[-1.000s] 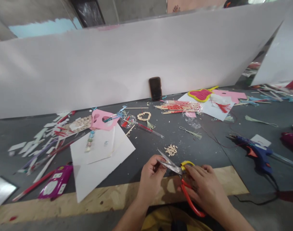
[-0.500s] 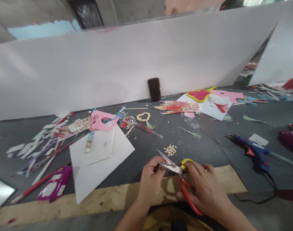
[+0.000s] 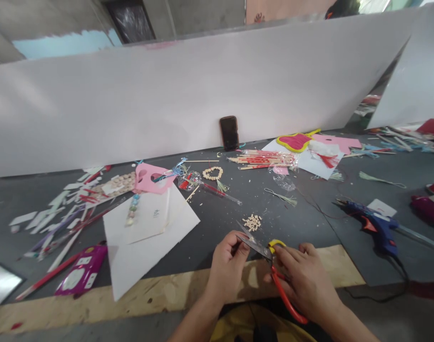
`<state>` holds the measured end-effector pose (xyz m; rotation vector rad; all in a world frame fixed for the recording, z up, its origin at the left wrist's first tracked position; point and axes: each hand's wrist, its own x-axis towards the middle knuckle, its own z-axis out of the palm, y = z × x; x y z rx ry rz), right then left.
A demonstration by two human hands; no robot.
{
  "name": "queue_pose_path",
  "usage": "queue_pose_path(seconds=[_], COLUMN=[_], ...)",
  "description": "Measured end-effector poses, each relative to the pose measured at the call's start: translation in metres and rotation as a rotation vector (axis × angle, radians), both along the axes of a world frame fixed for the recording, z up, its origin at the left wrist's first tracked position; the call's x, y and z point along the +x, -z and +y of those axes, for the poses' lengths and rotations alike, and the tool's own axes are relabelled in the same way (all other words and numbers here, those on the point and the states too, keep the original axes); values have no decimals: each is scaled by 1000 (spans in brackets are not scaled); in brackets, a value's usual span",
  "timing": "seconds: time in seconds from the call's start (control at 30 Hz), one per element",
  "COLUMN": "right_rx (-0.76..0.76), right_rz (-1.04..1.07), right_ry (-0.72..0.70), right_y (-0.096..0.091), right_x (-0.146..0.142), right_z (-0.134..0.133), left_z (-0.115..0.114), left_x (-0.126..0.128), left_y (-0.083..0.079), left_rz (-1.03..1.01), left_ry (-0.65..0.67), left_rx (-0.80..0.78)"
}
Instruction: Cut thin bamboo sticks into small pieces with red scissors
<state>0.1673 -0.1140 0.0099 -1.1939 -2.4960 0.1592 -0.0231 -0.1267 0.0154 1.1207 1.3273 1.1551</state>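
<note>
My right hand is closed round the red and yellow handles of a pair of scissors, whose blades point left, slightly parted. My left hand pinches something at the blades with thumb and fingertips; what it holds is too small and hidden to make out. Just beyond the blade tips lies a small pile of short, pale wooden pieces. Farther back on the dark tabletop rests a heart-shaped ring of wooden beads with a pale green tassel.
A blue glue gun with its cord lies at right. White paper and a purple packet are at left. Bundled sticks lie behind, near a phone leaning on the white partition. A loose tassel lies mid-table.
The scissor blades have come closer together and tilted, with the red handle swinging slightly down and right. My left hand has shifted slightly right, still pinching beside the blades.
</note>
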Motion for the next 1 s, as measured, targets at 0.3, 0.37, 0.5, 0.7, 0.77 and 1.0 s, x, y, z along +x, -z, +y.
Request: queue_pose_path(seconds=[0.3, 0.37, 0.5, 0.7, 0.77, 1.0], right_rx=[-8, -10, -35, -75, -78, -13], right_rz=[-18, -21, -51, -56, -60, -47], right_ry=[-1, 15, 55, 79, 81, 98], right_y=[-3, -1, 2, 1, 2, 7], right_x=[-3, -2, -1, -3, -3, -1], right_z=[3, 3, 2, 0, 0, 0], left_z=[1, 1, 1, 1, 2, 3], left_x=[1, 1, 1, 1, 1, 1], left_y=[2, 3, 6, 10, 11, 7], left_rz=[-30, -40, 14, 51, 45, -35], left_ry=[-11, -9, -50, -81, -77, -15], left_rx=[-3, 3, 55, 83, 63, -4])
